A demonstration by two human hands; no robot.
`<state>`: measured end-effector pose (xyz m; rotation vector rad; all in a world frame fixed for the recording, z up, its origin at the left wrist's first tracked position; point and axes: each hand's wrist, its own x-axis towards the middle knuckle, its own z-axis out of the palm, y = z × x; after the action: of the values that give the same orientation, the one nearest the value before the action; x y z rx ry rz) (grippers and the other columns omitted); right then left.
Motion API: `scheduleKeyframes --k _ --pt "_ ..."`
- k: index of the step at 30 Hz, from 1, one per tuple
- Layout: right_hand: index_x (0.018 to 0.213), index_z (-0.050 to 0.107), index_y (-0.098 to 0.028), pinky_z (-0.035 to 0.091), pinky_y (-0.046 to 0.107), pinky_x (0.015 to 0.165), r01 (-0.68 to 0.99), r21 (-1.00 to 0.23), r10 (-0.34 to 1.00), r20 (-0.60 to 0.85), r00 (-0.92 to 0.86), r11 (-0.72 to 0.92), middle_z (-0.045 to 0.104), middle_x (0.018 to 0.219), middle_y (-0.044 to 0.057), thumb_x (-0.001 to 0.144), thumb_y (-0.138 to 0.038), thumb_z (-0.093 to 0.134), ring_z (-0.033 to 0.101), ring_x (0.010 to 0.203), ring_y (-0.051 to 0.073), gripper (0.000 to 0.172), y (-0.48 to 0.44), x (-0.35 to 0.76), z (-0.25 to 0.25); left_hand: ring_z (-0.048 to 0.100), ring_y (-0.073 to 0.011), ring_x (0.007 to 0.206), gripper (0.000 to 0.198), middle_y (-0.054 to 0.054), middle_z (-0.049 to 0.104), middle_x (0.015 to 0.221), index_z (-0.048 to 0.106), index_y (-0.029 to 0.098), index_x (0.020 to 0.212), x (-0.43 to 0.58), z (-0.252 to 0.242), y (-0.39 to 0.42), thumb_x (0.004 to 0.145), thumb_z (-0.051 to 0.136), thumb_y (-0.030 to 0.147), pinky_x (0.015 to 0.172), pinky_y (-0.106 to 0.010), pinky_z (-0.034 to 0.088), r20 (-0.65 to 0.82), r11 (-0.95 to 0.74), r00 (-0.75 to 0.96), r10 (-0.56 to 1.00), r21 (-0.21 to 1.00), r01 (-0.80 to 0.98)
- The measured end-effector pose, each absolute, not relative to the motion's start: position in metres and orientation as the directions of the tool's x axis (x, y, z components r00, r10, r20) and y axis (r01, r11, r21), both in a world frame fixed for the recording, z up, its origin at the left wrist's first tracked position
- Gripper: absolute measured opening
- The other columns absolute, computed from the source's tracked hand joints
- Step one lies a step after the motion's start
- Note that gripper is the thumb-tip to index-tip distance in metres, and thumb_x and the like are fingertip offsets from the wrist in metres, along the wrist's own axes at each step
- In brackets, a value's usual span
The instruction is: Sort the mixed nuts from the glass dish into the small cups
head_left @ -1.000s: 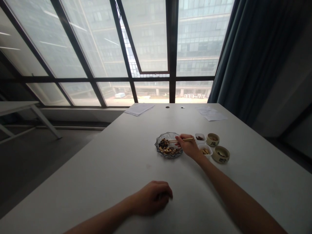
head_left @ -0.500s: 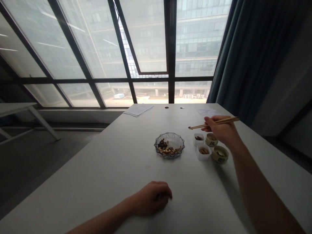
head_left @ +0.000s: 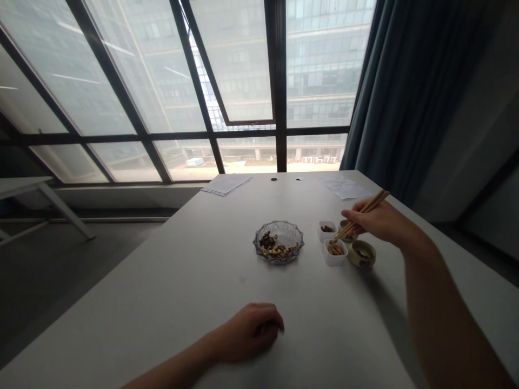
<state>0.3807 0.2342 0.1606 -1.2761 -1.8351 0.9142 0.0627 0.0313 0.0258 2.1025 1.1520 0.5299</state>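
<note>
My right hand (head_left: 371,219) grips a pair of wooden chopsticks (head_left: 367,208), slanted down to the left. Their tips meet the far rim area of the near white plastic cup (head_left: 334,260), which holds brown pieces; whether a piece is pinched there I cannot tell. Behind it stands a second white cup (head_left: 326,235) with dark bits. On the right are two small greenish ceramic bowls, the near bowl (head_left: 362,260) and the far bowl (head_left: 345,232), partly covered by my hand. A clear glass bowl (head_left: 279,259) holds mixed nuts or seeds. My left hand (head_left: 253,332) rests curled on the table, apparently holding nothing.
The white table (head_left: 194,292) reaches toward the windows. Paper sheets (head_left: 227,185) lie at its far left, and another sheet (head_left: 346,188) at its far right. A blue curtain (head_left: 389,108) hangs on the right. Another table (head_left: 24,186) stands at left.
My right hand has tilted the chopsticks downward, bringing their tips from above the far white cup to the near white cup. My left hand stays curled on the table. The view has shifted slightly.
</note>
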Motion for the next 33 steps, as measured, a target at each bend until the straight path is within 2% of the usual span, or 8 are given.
scheduleKeyframes --k 3,9,12,16,20,23,26,33 --pt "0.066 0.07 -0.019 0.057 0.031 0.044 0.438 -0.844 0.938 0.197 -0.285 0.31 0.074 0.067 0.011 0.077 -0.047 0.08 0.073 0.055 0.027 0.032 0.237 0.381 0.159 0.059 -0.0131 0.077 0.024 -0.001 0.067 0.09 0.069 0.02 0.1 0.063 0.026 0.031 0.084 0.055 0.008 0.072 -0.022 0.046 0.035 -0.389 0.527 0.849 0.717 0.578" --pt "0.059 0.066 -0.023 0.053 0.027 0.038 0.423 -0.767 0.876 0.42 -0.237 0.482 0.067 0.051 0.006 0.072 -0.042 0.086 0.065 0.042 0.021 0.03 0.242 0.386 0.152 0.06 -0.0133 0.077 0.024 -0.001 0.068 0.09 0.069 0.02 0.1 0.064 0.026 0.031 0.085 0.054 0.008 0.073 -0.022 0.046 0.046 -0.398 0.53 0.847 0.715 0.575" --pt "0.062 0.068 -0.021 0.054 0.026 0.039 0.408 -0.788 0.886 0.383 -0.261 0.461 0.07 0.054 0.007 0.075 -0.041 0.084 0.068 0.044 0.022 0.029 0.237 0.383 0.156 0.06 -0.0133 0.078 0.024 -0.001 0.068 0.09 0.069 0.019 0.1 0.064 0.026 0.031 0.085 0.055 0.008 0.074 -0.022 0.047 0.043 -0.394 0.527 0.849 0.716 0.576" --pt "0.069 0.07 -0.019 0.059 0.024 0.047 0.355 -0.86 0.925 0.294 -0.242 0.366 0.075 0.064 0.008 0.083 -0.044 0.077 0.076 0.06 0.024 0.03 0.224 0.365 0.167 0.061 -0.013 0.078 0.025 -0.001 0.068 0.091 0.07 0.02 0.1 0.064 0.024 0.031 0.084 0.055 0.007 0.073 -0.021 0.046 0.041 -0.386 0.518 0.854 0.717 0.58" --pt "0.074 0.071 -0.018 0.058 0.023 0.051 0.274 -0.876 0.911 0.341 -0.233 0.397 0.075 0.068 0.008 0.086 -0.049 0.074 0.077 0.065 0.023 0.034 0.216 0.332 0.166 0.06 -0.0126 0.077 0.025 -0.001 0.068 0.09 0.07 0.019 0.1 0.064 0.023 0.031 0.083 0.055 0.007 0.072 -0.02 0.046 0.052 -0.391 0.519 0.853 0.722 0.571" --pt "0.077 0.072 -0.018 0.059 0.024 0.056 0.194 -0.87 0.878 0.396 -0.268 0.452 0.076 0.07 0.007 0.09 -0.051 0.069 0.077 0.067 0.022 0.036 0.218 0.303 0.147 0.06 -0.0126 0.076 0.025 -0.001 0.068 0.09 0.07 0.019 0.099 0.064 0.024 0.032 0.083 0.055 0.007 0.072 -0.021 0.046 0.052 -0.397 0.524 0.85 0.716 0.574" --pt "0.072 0.07 -0.018 0.056 0.025 0.056 0.147 -0.852 0.839 0.441 -0.318 0.503 0.074 0.065 0.005 0.091 -0.049 0.066 0.075 0.063 0.021 0.037 0.224 0.275 0.114 0.061 -0.0132 0.078 0.025 -0.001 0.068 0.091 0.07 0.019 0.099 0.064 0.026 0.032 0.084 0.055 0.008 0.073 -0.021 0.047 0.051 -0.397 0.524 0.85 0.716 0.574" --pt "0.068 0.068 -0.019 0.049 0.025 0.05 0.134 -0.879 0.861 0.401 -0.313 0.458 0.071 0.06 0.004 0.092 -0.046 0.061 0.072 0.058 0.021 0.037 0.23 0.239 0.055 0.062 -0.014 0.078 0.026 -0.002 0.069 0.091 0.07 0.019 0.1 0.064 0.024 0.033 0.084 0.054 0.007 0.074 -0.022 0.048 0.065 -0.412 0.538 0.841 0.72 0.558"
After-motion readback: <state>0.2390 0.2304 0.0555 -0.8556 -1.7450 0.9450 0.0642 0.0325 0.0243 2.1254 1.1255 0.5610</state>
